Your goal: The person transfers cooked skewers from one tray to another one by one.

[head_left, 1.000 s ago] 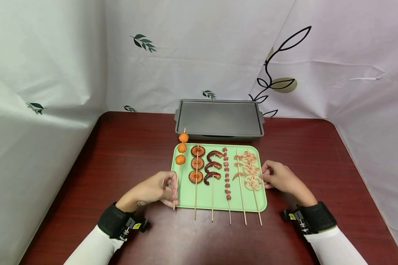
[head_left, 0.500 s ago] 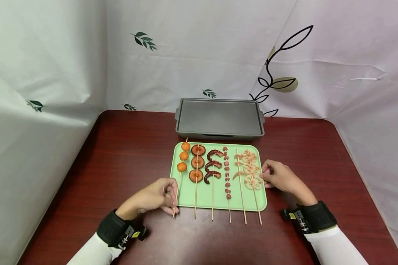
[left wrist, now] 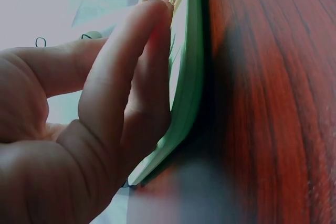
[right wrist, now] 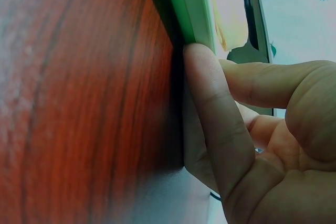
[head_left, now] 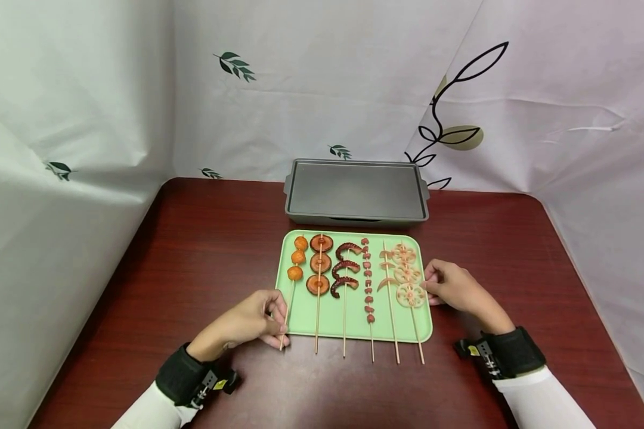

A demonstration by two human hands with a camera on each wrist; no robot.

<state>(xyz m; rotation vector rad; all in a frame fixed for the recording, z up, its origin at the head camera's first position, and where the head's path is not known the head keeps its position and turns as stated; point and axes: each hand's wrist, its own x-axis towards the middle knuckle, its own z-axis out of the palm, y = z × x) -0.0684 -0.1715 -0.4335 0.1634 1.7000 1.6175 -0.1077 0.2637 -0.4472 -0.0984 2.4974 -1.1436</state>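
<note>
A green tray [head_left: 330, 326] lies on the table with several food skewers side by side. At its left edge my left hand [head_left: 260, 317] pinches the stick of the skewer of orange balls [head_left: 298, 257] near its lower end. The balls lie over the tray's left side, beside the skewer of mushroom slices [head_left: 318, 285]. My right hand [head_left: 453, 288] holds the tray's right edge beside the lotus root skewer [head_left: 410, 295]. In the right wrist view, the fingertips [right wrist: 202, 59] meet the tray's side wall [right wrist: 194, 9]. The left wrist view shows curled fingers [left wrist: 113, 87] hiding most of the stick.
A grey griddle pan [head_left: 356, 190] stands just behind the tray. Between the outer skewers lie a tentacle skewer [head_left: 345, 268], a skewer of small red pieces [head_left: 368, 283] and one of thin pinkish slices [head_left: 388, 280]. Stick ends overhang the tray's front edge.
My left hand has drawn the orange ball skewer toward me, so its top ball has left the griddle's front edge and sits over the tray. My right hand has stayed put.
</note>
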